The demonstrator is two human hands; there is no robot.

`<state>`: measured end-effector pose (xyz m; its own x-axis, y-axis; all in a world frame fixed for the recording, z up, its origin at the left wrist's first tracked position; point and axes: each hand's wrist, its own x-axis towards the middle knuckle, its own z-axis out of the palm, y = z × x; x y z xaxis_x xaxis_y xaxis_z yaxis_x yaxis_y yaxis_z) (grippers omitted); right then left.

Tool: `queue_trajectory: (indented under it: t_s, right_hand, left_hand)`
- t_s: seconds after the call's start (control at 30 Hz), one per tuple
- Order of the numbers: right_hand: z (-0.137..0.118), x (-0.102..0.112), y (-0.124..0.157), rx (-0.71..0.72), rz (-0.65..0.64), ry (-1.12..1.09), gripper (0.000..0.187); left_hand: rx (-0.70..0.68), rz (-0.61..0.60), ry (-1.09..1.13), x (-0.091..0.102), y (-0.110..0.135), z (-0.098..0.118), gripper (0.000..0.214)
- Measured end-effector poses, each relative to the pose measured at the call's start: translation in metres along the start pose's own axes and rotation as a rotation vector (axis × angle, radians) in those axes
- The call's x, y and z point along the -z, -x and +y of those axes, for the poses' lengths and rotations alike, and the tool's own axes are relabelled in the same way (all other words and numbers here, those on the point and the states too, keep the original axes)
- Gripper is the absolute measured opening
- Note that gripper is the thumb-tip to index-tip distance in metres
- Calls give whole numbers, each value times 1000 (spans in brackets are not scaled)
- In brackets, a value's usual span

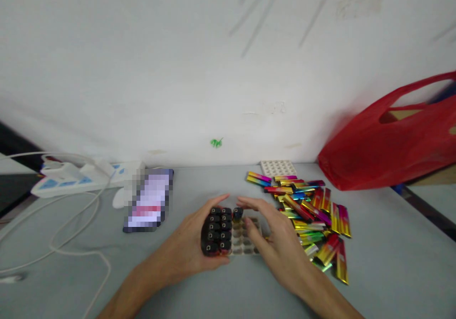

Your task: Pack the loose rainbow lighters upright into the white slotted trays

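Observation:
A pale tray with rows of small holes (245, 243) lies on the table in front of me. Its left part holds two columns of upright black-topped lighters (218, 231), their lower parts mostly hidden. My left hand (194, 236) curves around these columns from the left, fingers at the far side and thumb at the near side. At the head of the third column stands another black-topped lighter (237, 213). The thumb and forefinger of my right hand (272, 233) close about its top. The right part of the tray shows bare holes, some covered by my right hand.
Shiny multicoloured lighters (317, 214) lie in a loose heap at the right. Behind them is a second white holed tray (278, 168) by the wall. A red bag (388, 143) stands far right. At left are a phone (149, 200), a power strip (85, 179) and loose white cables (99, 251).

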<state>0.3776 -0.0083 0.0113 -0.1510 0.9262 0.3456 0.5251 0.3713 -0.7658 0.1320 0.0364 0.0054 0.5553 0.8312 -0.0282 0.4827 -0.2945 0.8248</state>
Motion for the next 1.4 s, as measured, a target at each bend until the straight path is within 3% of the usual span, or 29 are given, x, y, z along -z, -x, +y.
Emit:
queue_trajectory:
  t_s: [0.2, 0.4, 0.8, 0.97, 1.1, 1.23, 1.4]
  right_hand:
    - [10, 4, -8, 43, 160, 392, 35]
    - [36, 8, -16, -89, 233, 793, 45]
    - [53, 5, -13, -20, 178, 836, 39]
    - [46, 8, -15, 91, 171, 660, 34]
    - [24, 8, -14, 102, 118, 284, 24]
    - [3, 8, -9, -147, 51, -123, 19]
    - [-1, 5, -9, -451, -12, -624, 35]
  left_hand:
    - [9, -21, 81, 0, 0, 2, 117]
    - [21, -36, 111, 0, -1, 6, 117]
    - [36, -20, 94, 0, -1, 8, 114]
    - [25, -27, 78, 1, -2, 9, 112]
    - [12, -27, 69, 1, -2, 8, 112]
    - [22, -40, 85, 1, -2, 9, 111]
    - [9, -19, 73, 2, -2, 10, 110]
